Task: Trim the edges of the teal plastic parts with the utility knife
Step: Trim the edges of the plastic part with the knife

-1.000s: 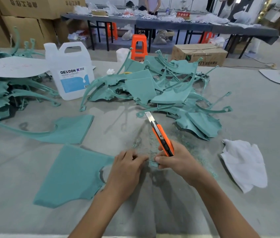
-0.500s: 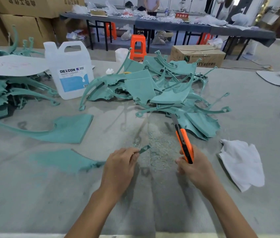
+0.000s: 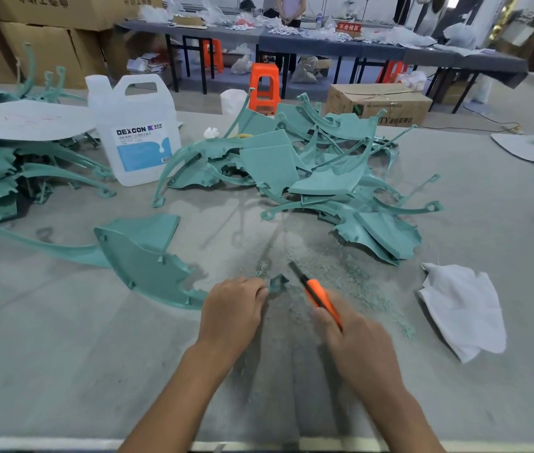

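My left hand (image 3: 231, 310) grips the thin arm of a teal plastic part (image 3: 148, 266), which is tipped up on edge so its ribbed inner face shows; its small end tab pokes out by my fingertips. My right hand (image 3: 355, 341) holds an orange utility knife (image 3: 319, 297), motion-blurred, with its blade pointing up-left toward that tab. A heap of teal parts (image 3: 292, 168) lies behind on the grey table (image 3: 63, 354). Another teal part (image 3: 40, 243) lies flat to the left. Fine teal shavings (image 3: 341, 279) are scattered around the knife.
A white DEXCON jug (image 3: 135, 129) stands at the back left beside more teal parts (image 3: 4, 178) under a white sheet. A white cloth (image 3: 462, 308) lies to the right. White sheets lie at the right edge. Cardboard boxes, orange stools and tables with a standing person are beyond.
The part in my left hand has been turned from lying flat to standing on edge. My right hand with the knife pulled away right, then swung back toward the part's end tab.
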A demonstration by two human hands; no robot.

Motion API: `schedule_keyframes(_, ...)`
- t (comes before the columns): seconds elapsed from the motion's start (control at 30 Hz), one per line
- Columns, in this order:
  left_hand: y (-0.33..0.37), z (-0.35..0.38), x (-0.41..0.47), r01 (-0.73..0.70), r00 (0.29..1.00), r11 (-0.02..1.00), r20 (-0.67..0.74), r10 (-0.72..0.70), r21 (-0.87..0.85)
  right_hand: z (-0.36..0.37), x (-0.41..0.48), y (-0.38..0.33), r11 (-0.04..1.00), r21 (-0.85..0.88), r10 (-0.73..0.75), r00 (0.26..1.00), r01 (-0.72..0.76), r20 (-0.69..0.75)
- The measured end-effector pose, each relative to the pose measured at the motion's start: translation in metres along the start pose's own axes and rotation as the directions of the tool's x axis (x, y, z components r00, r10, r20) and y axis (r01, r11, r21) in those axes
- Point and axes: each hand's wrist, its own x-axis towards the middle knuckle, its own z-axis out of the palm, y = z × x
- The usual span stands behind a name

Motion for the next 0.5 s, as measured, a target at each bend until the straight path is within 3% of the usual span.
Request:
schedule_keyframes(0.1,0.000,0.000,-0.001,-0.005,1.000,1.000,-0.009,0.005,-0.004,-0.010,0.003,0.014,0.997,0.060,0.049,0.998,-0.046,-0.045)
schedule_keyframes(0.23,0.003,0.001,0.001,0.015,1.000,1.000,0.000,-0.015,0.025,0.000,-0.007,0.003,0.993,0.101,-0.059,0.998,0.062,-0.029)
schedule_keyframes(0.5,0.004,-0.001,-0.003,0.019,1.000,1.000,-0.001,-0.019,-0.004,0.001,0.001,0.005,0.998,0.059,-0.013,1.000,0.014,-0.028)
